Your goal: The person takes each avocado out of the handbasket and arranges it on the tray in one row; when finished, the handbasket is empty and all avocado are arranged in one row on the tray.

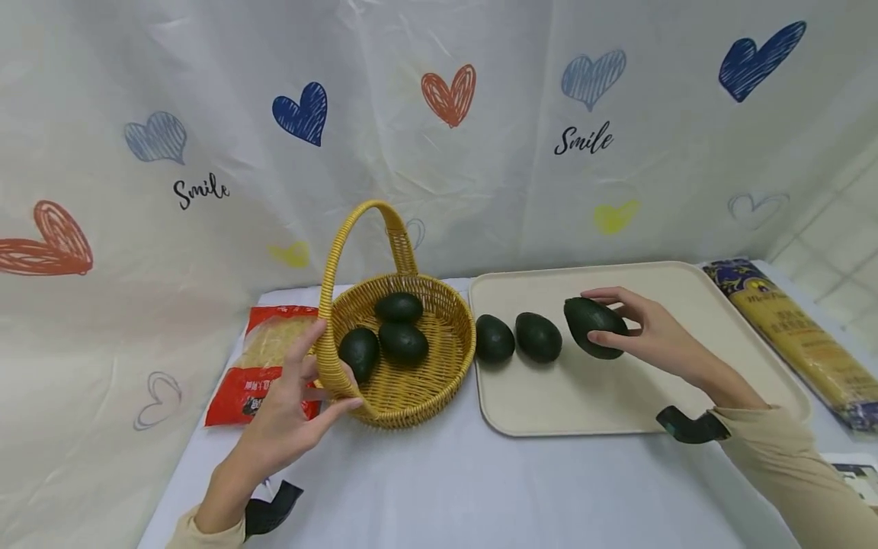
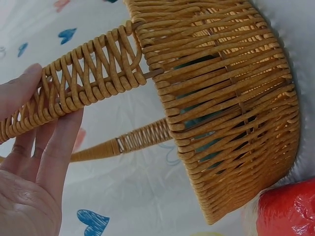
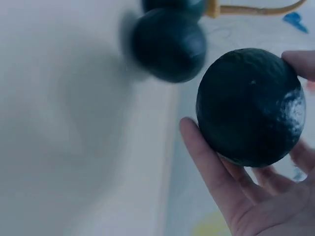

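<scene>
right hand (image 1: 652,332) grip: curled round an avocado (image 1: 594,326), just above the tray (image 1: 686,282) | left hand (image 1: 288,412) grip: wide, fingers steadying basket (image 1: 449,354) handle | count: three avocados in basket, two on tray at 9 o'clock of the held one | judged about midway

Staged tabletop set: heart-print backdrop (image 1: 439,114)

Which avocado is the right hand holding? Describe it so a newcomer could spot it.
Start at the beige tray right of the wicker basket. Three avocados sit in a row along its left part. The held avocado is the rightmost, the only one gripped by the right hand.
</scene>
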Action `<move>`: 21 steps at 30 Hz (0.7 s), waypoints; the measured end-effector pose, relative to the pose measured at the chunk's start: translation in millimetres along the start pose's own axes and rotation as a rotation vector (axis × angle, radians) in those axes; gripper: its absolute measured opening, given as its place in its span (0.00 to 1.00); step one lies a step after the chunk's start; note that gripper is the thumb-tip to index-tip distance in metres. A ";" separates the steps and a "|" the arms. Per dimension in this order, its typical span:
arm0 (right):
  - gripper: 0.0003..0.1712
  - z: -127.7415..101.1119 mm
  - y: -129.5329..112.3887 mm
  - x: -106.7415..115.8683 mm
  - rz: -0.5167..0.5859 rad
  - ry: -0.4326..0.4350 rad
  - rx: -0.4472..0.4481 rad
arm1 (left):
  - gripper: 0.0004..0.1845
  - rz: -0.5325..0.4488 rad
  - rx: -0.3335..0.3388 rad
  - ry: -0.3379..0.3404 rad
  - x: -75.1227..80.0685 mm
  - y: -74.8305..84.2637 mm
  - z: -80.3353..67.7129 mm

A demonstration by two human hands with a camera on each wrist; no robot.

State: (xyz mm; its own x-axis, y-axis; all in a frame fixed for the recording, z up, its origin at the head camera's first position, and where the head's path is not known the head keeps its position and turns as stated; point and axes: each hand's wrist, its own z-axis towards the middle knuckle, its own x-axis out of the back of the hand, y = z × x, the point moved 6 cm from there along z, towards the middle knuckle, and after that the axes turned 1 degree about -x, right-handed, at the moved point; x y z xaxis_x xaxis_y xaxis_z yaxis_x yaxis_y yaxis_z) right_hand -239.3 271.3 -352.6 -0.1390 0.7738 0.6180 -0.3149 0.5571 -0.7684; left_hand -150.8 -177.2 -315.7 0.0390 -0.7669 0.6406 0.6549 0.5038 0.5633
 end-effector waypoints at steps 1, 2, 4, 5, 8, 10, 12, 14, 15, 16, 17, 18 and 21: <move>0.33 -0.9 7.0 0.0 -0.012 -0.001 -0.035 | 0.66 0.002 -0.004 -0.002 -0.2 0.1 -0.1; 0.33 -1.4 13.4 -0.2 -0.024 -0.001 -0.068 | 0.66 0.004 -0.005 -0.003 -0.2 0.1 -0.2; 0.33 -1.0 23.5 -2.4 -0.039 -0.008 -0.118 | 0.66 0.005 -0.002 -0.005 -0.1 -0.2 -0.8; 0.33 -0.2 27.4 -3.5 -0.047 -0.009 -0.138 | 0.66 0.003 -0.005 -0.004 0.0 -0.1 -1.0; 0.34 2.3 35.9 -9.3 -0.065 -0.011 -0.180 | 0.66 -0.001 -0.004 -0.002 0.4 0.2 -1.8; 0.34 3.2 39.2 -12.2 -0.079 -0.008 -0.195 | 0.66 -0.009 -0.002 0.000 -0.1 0.4 -2.0; 0.34 3.2 41.5 -14.1 -0.093 -0.011 -0.210 | 0.66 -0.014 0.004 0.000 -1.2 0.5 -2.5; 0.33 2.4 44.8 -16.9 -0.113 -0.022 -0.223 | 0.66 -0.016 0.015 -0.004 -2.7 -0.1 -3.4; 0.33 2.0 45.7 -18.1 -0.118 -0.028 -0.227 | 0.65 -0.018 0.015 -0.006 -3.4 -0.3 -3.8; 0.33 1.7 46.6 -18.8 -0.128 -0.037 -0.232 | 0.65 -0.020 0.013 -0.008 -3.8 -0.2 -4.1; 0.33 1.5 47.2 -19.2 -0.139 -0.045 -0.233 | 0.66 -0.018 0.007 -0.008 -3.8 0.0 -4.2; 0.33 1.6 47.3 -19.3 -0.145 -0.054 -0.234 | 0.66 -0.016 0.000 -0.006 -3.4 0.2 -3.9; 0.34 2.0 45.9 -17.2 -0.155 -0.083 -0.234 | 0.66 -0.007 -0.023 -0.004 -1.4 1.4 -1.4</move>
State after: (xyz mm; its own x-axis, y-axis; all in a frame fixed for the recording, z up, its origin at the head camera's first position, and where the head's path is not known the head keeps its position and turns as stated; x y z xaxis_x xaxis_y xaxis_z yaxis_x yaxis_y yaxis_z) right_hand -253.2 283.0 -398.1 -0.1852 0.6521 0.7352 -0.1150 0.7286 -0.6752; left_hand -148.9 -176.1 -316.5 0.0313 -0.7685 0.6391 0.6726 0.4891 0.5553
